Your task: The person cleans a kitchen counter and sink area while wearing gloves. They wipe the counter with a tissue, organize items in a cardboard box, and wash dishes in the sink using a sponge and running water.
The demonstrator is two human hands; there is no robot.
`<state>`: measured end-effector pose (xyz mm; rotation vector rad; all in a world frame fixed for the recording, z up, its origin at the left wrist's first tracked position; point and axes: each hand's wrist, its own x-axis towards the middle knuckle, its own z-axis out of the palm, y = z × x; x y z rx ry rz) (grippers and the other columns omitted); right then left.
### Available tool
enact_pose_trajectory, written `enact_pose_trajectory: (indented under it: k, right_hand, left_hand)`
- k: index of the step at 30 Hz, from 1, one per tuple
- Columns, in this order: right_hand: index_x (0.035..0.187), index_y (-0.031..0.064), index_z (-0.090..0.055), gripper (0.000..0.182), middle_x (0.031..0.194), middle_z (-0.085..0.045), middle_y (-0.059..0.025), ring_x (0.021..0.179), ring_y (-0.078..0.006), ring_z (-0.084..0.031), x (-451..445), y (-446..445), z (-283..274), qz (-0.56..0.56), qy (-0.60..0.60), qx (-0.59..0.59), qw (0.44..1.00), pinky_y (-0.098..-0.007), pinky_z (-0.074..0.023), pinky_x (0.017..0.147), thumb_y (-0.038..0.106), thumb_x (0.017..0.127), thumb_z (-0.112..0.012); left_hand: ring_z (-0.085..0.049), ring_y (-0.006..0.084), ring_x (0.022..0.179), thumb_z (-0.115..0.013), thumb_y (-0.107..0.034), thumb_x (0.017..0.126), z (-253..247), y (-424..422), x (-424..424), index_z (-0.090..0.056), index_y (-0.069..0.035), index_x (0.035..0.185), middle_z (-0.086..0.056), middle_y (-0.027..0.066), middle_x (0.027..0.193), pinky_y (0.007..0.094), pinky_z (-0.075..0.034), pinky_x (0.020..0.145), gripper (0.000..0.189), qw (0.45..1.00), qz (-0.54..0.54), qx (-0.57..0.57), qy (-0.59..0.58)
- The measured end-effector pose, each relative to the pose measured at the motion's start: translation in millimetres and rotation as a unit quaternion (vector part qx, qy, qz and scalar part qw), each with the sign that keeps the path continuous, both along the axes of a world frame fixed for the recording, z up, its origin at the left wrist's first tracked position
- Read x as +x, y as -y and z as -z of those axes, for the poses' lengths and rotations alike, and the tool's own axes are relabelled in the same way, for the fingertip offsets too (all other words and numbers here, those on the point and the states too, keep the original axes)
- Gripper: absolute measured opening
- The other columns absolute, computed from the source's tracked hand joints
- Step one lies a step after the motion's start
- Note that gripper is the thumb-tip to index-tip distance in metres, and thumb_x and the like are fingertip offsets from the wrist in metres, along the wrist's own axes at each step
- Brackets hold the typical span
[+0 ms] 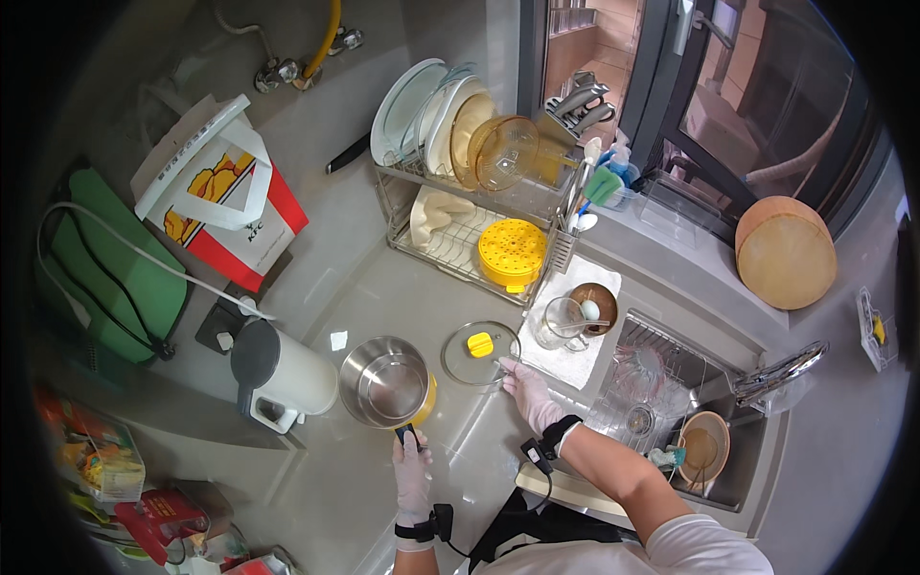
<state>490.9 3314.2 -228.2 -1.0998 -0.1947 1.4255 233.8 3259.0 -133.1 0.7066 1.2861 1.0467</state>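
My left hand (412,478), in a thin pale glove, grips the black handle of a stainless-steel saucepan (384,382) with a yellow outer side; its inside looks empty. To the right, the gloved fingers of my right hand (530,397) touch the rim of a round glass lid (460,357) with a yellow knob, lying on the grey countertop; whether they grip it, I cannot tell. Beyond that hand, a glass mug (559,325) and a brown bowl (609,307) holding a pale egg-like object sit on a white cloth (583,370).
A white electric kettle (305,370) stands left of the saucepan. Behind is a two-tier dish rack (431,251) with plates, bowls and a yellow perforated steamer piece (512,251). At the right lies a steel sink (744,460) with a basket. A KFC paper bag (248,241) stands at the back left.
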Motion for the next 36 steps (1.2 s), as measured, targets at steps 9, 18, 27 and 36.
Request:
enact_pose_trajectory:
  k: [9, 18, 27, 36]
  right_hand:
    - [0.119, 0.0069, -0.065, 0.031, 0.098, -0.062, 0.0037, 0.078, -0.0064, -0.047, 18, 43, -63, -0.073, 0.087, 0.053, 0.992, -0.0212, -0.0425, 0.078, 0.021, 0.102, -0.043]
    - [0.115, -0.0055, -0.062, 0.039, 0.091, -0.059, -0.0003, 0.078, -0.0085, -0.047, 72, 146, -152, 0.049, 0.122, 0.140, 0.981, -0.0232, -0.0383, 0.079, 0.027, 0.094, -0.057]
    - [0.109, -0.0018, -0.062, 0.035, 0.104, -0.063, -0.0073, 0.096, -0.0140, -0.058, 126, 254, -206, 0.257, 0.191, 0.155, 0.935, -0.0271, -0.0432, 0.088, 0.029, 0.093, -0.060]
    - [0.109, -0.0032, -0.060, 0.031, 0.101, -0.063, -0.0089, 0.088, -0.0133, -0.058, 135, 292, -212, 0.376, 0.144, 0.113, 0.908, -0.0243, -0.0469, 0.082, 0.024, 0.095, -0.057]
  left_hand:
    - [-0.050, 0.0059, 0.078, -0.051, -0.027, 0.099, -16, 7, 1, -0.046, -0.009, 0.127, -0.056, -0.0005, 0.098, 0.0199, -0.041, 0.067, 0.034, 0.994, -0.062, -0.007, -0.085]
    - [-0.051, 0.0113, 0.102, -0.050, -0.015, 0.096, -101, -51, 103, -0.043, -0.005, 0.135, -0.051, 0.0042, 0.124, 0.0250, -0.043, 0.083, 0.041, 0.968, 0.038, 0.248, 0.000]
    - [-0.066, 0.0269, 0.096, -0.061, -0.031, 0.091, 48, -294, 276, -0.049, 0.010, 0.124, -0.065, 0.0199, 0.108, 0.0358, -0.052, 0.079, 0.055, 0.997, 0.046, 0.042, 0.035]
    - [-0.065, 0.0258, 0.100, -0.067, -0.023, 0.087, 159, -361, 324, -0.054, 0.006, 0.124, -0.066, 0.0139, 0.113, 0.0367, -0.052, 0.083, 0.049, 0.986, 0.150, -0.034, 0.064]
